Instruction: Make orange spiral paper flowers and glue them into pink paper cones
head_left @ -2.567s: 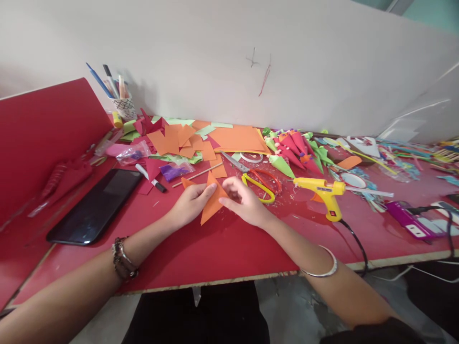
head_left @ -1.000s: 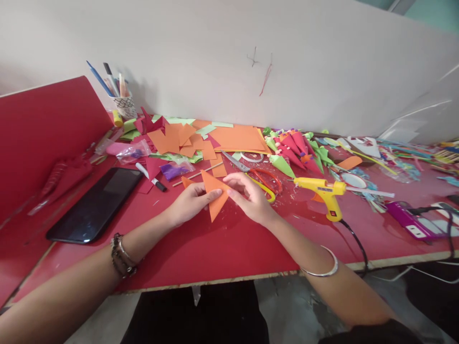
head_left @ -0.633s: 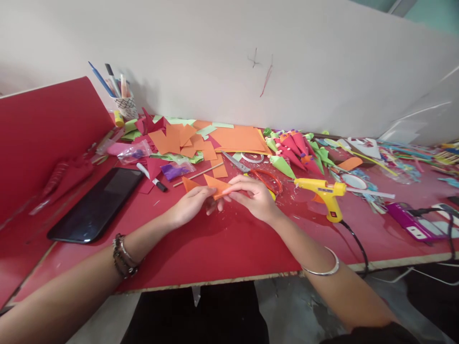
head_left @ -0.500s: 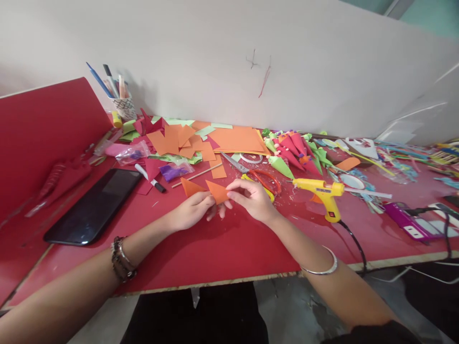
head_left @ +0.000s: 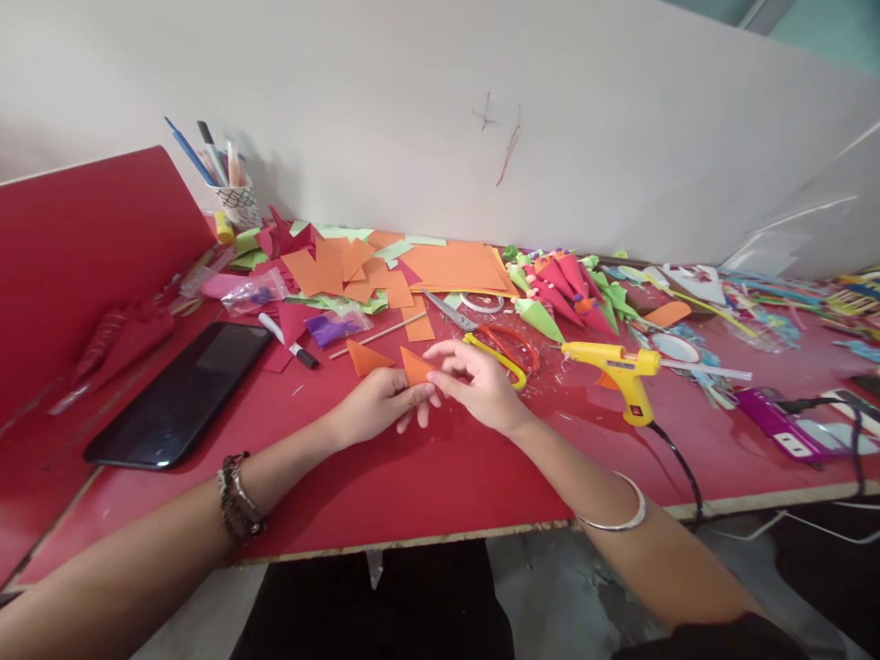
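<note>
A small orange paper piece point(head_left: 414, 365) with a pointed top is held between both hands. My left hand point(head_left: 377, 403) pinches its lower edge with the thumb, other fingers behind it. My right hand point(head_left: 478, 385) grips its right side between thumb and fingers. Another folded orange paper triangle point(head_left: 368, 358) lies on the table just beyond my left hand. Scissors point(head_left: 505, 346) with red and yellow handles lie just past my right hand. A thin wooden stick point(head_left: 378, 335) rests behind the triangle.
On the red table point(head_left: 385, 495) are a black phone point(head_left: 182, 394), a marker point(head_left: 287, 341), orange paper sheets point(head_left: 450, 268), several pink and green paper cones point(head_left: 560, 289), a yellow glue gun point(head_left: 625, 371) with a cord, and a purple power strip point(head_left: 784, 426). A pen cup point(head_left: 238, 203) stands back left.
My left thumb has moved right along the held paper, closer to my right thumb. My right hand has shifted slightly left and down.
</note>
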A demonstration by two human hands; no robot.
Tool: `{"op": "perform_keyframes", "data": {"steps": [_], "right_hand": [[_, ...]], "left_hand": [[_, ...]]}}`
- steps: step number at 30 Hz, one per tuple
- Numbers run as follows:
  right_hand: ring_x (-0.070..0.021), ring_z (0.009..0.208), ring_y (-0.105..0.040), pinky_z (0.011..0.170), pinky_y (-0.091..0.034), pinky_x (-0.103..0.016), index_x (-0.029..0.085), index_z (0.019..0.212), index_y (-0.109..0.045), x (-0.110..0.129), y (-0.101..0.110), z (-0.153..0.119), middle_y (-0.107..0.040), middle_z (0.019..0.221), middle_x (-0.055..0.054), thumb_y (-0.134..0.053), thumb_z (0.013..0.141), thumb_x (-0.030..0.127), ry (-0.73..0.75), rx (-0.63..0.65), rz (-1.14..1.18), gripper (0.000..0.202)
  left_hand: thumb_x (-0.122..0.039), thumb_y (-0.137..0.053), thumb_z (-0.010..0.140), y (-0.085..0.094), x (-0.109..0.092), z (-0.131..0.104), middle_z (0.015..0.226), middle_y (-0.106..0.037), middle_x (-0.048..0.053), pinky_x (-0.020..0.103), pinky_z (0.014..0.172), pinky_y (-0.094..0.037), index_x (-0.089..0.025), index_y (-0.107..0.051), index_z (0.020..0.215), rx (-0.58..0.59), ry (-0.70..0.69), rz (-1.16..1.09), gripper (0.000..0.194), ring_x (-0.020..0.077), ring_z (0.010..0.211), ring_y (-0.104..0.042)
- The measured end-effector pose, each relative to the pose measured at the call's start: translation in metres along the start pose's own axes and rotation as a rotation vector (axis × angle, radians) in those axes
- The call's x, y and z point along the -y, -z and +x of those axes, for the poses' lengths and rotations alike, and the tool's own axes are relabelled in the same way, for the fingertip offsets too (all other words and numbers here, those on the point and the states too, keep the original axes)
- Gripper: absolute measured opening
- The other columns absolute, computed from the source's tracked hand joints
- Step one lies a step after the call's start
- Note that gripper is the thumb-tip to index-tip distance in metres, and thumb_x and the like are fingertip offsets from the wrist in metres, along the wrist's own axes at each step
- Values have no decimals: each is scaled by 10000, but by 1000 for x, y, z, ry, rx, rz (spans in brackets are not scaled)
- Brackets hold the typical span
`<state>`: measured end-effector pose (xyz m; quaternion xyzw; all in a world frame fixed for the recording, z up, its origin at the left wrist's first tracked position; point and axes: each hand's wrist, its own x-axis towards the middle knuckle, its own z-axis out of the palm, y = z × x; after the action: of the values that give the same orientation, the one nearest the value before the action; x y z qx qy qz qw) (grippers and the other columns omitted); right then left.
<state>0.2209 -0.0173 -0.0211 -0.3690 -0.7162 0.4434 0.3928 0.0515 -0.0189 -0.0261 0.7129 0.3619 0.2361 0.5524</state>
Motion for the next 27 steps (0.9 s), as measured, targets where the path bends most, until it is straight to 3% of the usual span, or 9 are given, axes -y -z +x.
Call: {"op": "perform_keyframes", "data": {"steps": [2,5,8,13,17,20,27], "right_hand": [[-78,483,-471,470,-376,-209,175,969,-495,-1,0,0,-510,528,59,-512,803,259,-48,28,29,188],[-57,432,-422,414,-338,-185,170,838,-492,-2,-1,0,-491,516,63,-489,813,266,-76,38,30,99],[-44,416,-402,416,-323,-175,175,733,-452,-1,-2,0,-486,513,64,-457,832,270,-56,46,10,138],[-45,403,-392,417,-309,-176,174,716,-442,0,-1,0,-471,500,65,-426,848,312,-69,54,-7,191],[-49,391,-362,416,-282,-182,170,722,-468,-1,0,-1,-412,452,79,-418,851,344,-81,87,-10,222],[-51,391,-347,418,-275,-182,166,742,-485,-2,-1,-2,-381,435,87,-422,849,346,-104,150,-19,219],[-54,456,-377,457,-306,-181,158,862,-534,-4,-2,-1,-414,511,72,-461,833,333,-108,197,-46,192]], "left_hand": [[-399,-388,849,-1,1,0,573,-599,-8,153,415,-352,-116,-566,763,14,26,-35,345,38,366,-440],[-416,-390,851,0,3,0,552,-618,5,152,416,-368,-112,-563,697,8,54,-23,382,43,352,-481],[-415,-388,856,2,4,0,521,-614,-1,147,412,-371,-112,-567,709,12,62,-27,381,51,353,-509],[-428,-421,836,1,1,0,533,-618,-2,150,406,-376,-115,-569,733,14,67,-34,361,57,367,-520],[-445,-463,808,2,-4,-1,460,-552,-22,153,407,-378,-121,-551,631,-159,20,88,379,56,365,-485],[-418,-481,806,4,-6,-2,438,-512,-50,146,386,-358,-138,-543,689,-323,-37,183,310,59,354,-478],[-325,-499,819,4,-8,-2,376,-507,-67,130,389,-362,-149,-503,654,-400,-62,255,242,55,317,-488]]}}
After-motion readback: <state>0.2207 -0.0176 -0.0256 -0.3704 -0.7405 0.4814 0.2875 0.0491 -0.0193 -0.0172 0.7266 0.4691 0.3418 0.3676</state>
